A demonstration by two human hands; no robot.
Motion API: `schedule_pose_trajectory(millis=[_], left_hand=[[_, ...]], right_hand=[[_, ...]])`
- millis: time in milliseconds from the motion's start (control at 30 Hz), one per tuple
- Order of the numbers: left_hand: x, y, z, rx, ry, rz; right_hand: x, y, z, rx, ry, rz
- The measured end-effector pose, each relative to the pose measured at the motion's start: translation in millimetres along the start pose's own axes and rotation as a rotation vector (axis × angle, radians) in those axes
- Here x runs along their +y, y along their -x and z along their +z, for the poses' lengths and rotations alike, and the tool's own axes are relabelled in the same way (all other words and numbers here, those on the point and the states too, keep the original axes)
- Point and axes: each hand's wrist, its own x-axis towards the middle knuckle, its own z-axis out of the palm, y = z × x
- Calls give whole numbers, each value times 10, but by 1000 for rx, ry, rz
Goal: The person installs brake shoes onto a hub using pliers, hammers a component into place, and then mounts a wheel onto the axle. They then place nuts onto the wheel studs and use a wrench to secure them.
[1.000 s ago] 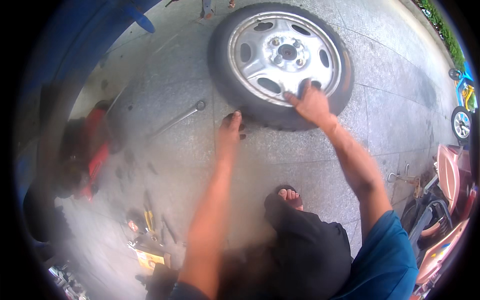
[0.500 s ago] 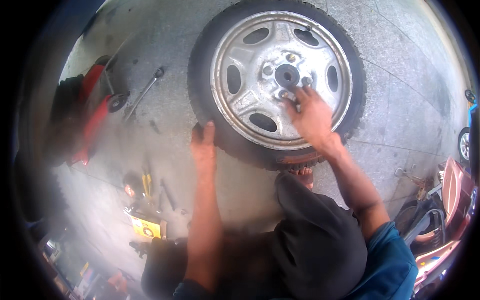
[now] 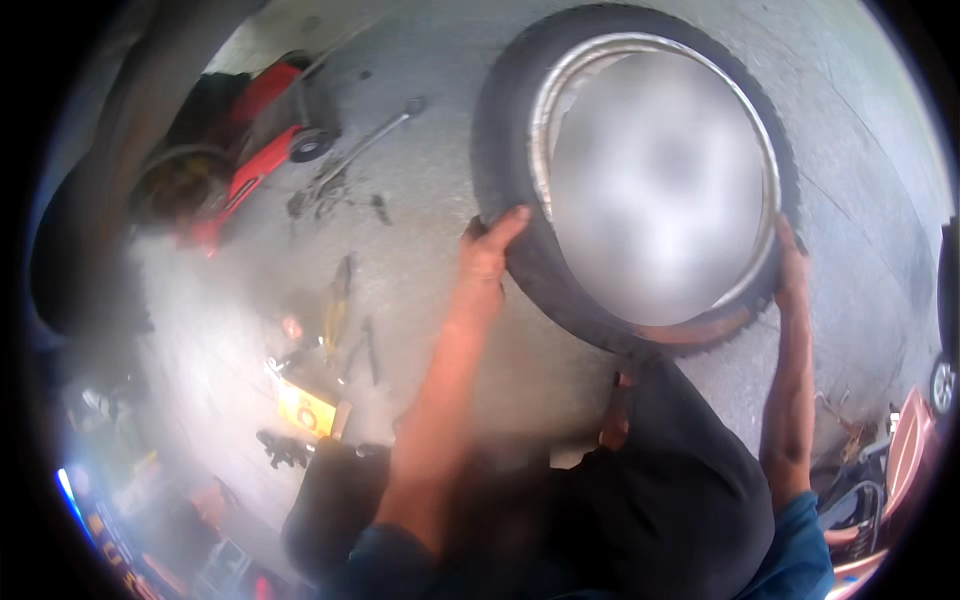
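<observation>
The person's left hand (image 3: 487,255) is clamping the left side of a wheel (image 3: 655,190), its thumb lying over the sidewall of the black tyre (image 3: 505,130) and its fingers reaching toward the outer edge. The right hand (image 3: 793,265) is clamping the opposite side, its fingertips resting near the edge of the silvery rim (image 3: 543,130). The wheel is sitting between the two hands and mostly beyond them, its face turning up toward the head; the middle of that face is showing only as a pale blur. Whether the tyre is touching the floor (image 3: 420,320) cannot be told. A reddish-brown patch (image 3: 695,328) is marking the tyre's near side, between the hands and a little closer to the body.

Beyond the left hand and to its left, a long metal wrench (image 3: 375,140) is lying on the floor, and farther left a red jack (image 3: 262,168) is standing. Nearer the body and left of that hand, a yellow-handled tool (image 3: 335,320) is lying near a yellow box (image 3: 305,408). Dark trousers (image 3: 680,450) are showing below and between the hands. Well to the right of the right hand and nearer the body, a pink panel (image 3: 910,450) is standing.
</observation>
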Motion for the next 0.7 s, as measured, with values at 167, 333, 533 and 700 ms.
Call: schedule_pose_trajectory(millis=[167,333,533,700], left_hand=[[828,117,-14,50,-174,195],[1732,965,-171,77,-464,436],[2652,1918,-194,-154,-961,815],[2859,2332,-534,-223,-1527,945]], right_hand=[[-84,826,499,-95,-237,49],[705,1629,1016,-227,-710,404],[405,1319,910,-472,227,-191],[-753,302,956,-594,-673,-253]])
